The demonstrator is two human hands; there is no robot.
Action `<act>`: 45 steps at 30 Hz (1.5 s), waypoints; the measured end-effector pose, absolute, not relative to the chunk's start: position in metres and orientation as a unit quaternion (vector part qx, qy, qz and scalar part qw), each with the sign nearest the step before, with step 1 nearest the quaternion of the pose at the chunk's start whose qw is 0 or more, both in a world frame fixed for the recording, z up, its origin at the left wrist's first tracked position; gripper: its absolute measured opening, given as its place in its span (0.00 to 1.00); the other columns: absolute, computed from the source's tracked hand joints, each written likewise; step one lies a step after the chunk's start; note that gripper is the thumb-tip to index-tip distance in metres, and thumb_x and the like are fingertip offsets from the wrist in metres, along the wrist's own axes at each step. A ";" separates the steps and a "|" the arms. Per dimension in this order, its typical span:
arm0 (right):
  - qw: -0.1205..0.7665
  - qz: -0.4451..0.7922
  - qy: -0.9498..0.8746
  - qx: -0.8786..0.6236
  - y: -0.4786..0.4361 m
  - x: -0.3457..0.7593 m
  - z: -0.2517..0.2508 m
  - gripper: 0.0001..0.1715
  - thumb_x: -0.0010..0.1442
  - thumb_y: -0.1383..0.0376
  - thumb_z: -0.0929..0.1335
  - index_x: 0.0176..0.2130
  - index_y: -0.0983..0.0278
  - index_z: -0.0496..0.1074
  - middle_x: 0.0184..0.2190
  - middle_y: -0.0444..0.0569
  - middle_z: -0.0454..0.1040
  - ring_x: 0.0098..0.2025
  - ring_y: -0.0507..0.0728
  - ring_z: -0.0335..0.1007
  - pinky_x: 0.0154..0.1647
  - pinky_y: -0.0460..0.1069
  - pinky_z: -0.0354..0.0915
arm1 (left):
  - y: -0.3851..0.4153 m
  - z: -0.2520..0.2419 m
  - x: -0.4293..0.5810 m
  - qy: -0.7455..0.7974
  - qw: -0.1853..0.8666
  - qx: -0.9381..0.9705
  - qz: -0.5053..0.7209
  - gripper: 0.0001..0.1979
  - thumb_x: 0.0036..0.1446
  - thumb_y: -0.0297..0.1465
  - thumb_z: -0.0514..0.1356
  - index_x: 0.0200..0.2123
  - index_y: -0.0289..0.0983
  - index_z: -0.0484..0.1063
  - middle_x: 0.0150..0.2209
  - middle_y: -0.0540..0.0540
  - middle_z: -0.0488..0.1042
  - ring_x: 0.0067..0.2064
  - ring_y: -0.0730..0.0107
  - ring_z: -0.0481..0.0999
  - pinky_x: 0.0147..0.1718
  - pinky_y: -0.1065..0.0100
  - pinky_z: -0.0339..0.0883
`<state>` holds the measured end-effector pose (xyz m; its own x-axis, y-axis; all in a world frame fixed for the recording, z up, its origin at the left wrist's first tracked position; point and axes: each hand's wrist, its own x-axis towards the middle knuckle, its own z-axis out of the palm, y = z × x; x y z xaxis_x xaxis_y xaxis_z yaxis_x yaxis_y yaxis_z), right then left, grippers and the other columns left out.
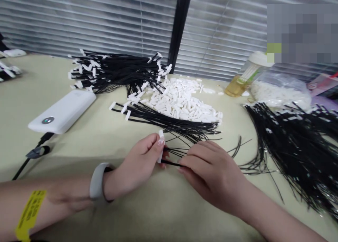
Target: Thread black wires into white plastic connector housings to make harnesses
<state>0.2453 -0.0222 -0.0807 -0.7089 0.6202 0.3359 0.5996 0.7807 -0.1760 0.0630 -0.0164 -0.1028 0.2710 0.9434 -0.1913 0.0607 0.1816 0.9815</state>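
Between the thumb and fingers of my left hand (142,161) is a white connector (161,147), held near the middle of the table. My right hand (208,168) pinches a black cable (171,162) that runs to the lower end of that connector. More thin black wires pass between the two hands. Just beyond them lies a bundle of black wires (169,121), with a few white connectors at its left end. Behind it spreads a pile of loose white connectors (185,99).
A large bundle of black cables (116,71) lies at the back left, near a white power bank (63,111). At the right are loose black wires (298,147), a plastic bag of white pieces (282,92) and a bottle of yellowish liquid (240,80). Window blinds (92,20) stand behind.
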 end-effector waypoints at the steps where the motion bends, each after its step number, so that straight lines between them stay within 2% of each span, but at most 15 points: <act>1: 0.189 0.022 -0.926 -0.326 -0.022 0.245 -0.081 0.08 0.57 0.69 0.61 0.30 0.64 0.69 0.25 0.45 0.66 0.31 0.52 0.59 0.32 0.49 0.53 | -0.017 -0.103 0.063 0.476 0.599 0.530 0.367 0.15 0.59 0.41 0.47 0.25 0.37 0.59 0.24 0.54 0.62 0.25 0.77 0.65 0.26 0.72 0.63; 8: 0.178 -0.021 -0.934 -0.308 -0.024 0.240 -0.084 0.09 0.56 0.71 0.62 0.27 0.65 0.68 0.23 0.45 0.64 0.27 0.52 0.53 0.29 0.49 0.51 | -0.017 -0.107 0.061 0.471 0.583 0.563 0.349 0.15 0.59 0.40 0.46 0.25 0.37 0.58 0.24 0.54 0.63 0.26 0.76 0.67 0.28 0.71 0.62; 12: 0.171 0.000 -0.933 -0.317 -0.026 0.243 -0.085 0.06 0.54 0.72 0.62 0.27 0.64 0.67 0.24 0.44 0.64 0.28 0.52 0.55 0.30 0.50 0.52 | -0.017 -0.106 0.061 0.473 0.569 0.574 0.351 0.16 0.60 0.40 0.46 0.24 0.37 0.58 0.23 0.54 0.63 0.26 0.75 0.69 0.29 0.70 0.62; 20: 0.188 0.031 -0.921 -0.341 -0.026 0.246 -0.086 0.09 0.57 0.70 0.61 0.31 0.65 0.70 0.24 0.45 0.67 0.29 0.51 0.58 0.30 0.49 0.54 | -0.015 -0.104 0.062 0.469 0.575 0.569 0.354 0.15 0.60 0.38 0.46 0.25 0.36 0.60 0.24 0.55 0.65 0.25 0.77 0.69 0.28 0.72 0.61; 29: 0.170 0.040 -0.917 -0.360 -0.025 0.247 -0.089 0.10 0.57 0.69 0.61 0.32 0.64 0.71 0.24 0.45 0.68 0.29 0.51 0.59 0.32 0.49 0.54 | -0.016 -0.104 0.061 0.476 0.568 0.574 0.348 0.14 0.60 0.38 0.46 0.25 0.37 0.59 0.23 0.55 0.64 0.25 0.77 0.69 0.29 0.72 0.61; 33: 0.158 0.049 -0.920 -0.355 -0.025 0.246 -0.089 0.11 0.58 0.69 0.60 0.29 0.64 0.70 0.24 0.44 0.67 0.29 0.51 0.59 0.32 0.49 0.54 | -0.016 -0.104 0.061 0.478 0.569 0.573 0.345 0.14 0.60 0.38 0.46 0.25 0.37 0.59 0.23 0.55 0.64 0.25 0.76 0.69 0.28 0.71 0.62; 45: 0.099 0.027 -0.944 -0.313 -0.022 0.248 -0.089 0.07 0.55 0.73 0.61 0.29 0.63 0.64 0.26 0.43 0.64 0.28 0.51 0.56 0.30 0.48 0.50 | -0.017 -0.109 0.061 0.484 0.532 0.618 0.317 0.14 0.60 0.38 0.45 0.25 0.38 0.58 0.23 0.53 0.65 0.27 0.72 0.67 0.27 0.69 0.63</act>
<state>0.2484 -0.0222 -0.0890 -0.7840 0.5969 0.1704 0.5863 0.8022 -0.1126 0.0607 -0.0173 -0.1087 0.3300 0.9359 -0.1234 0.2606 0.0354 0.9648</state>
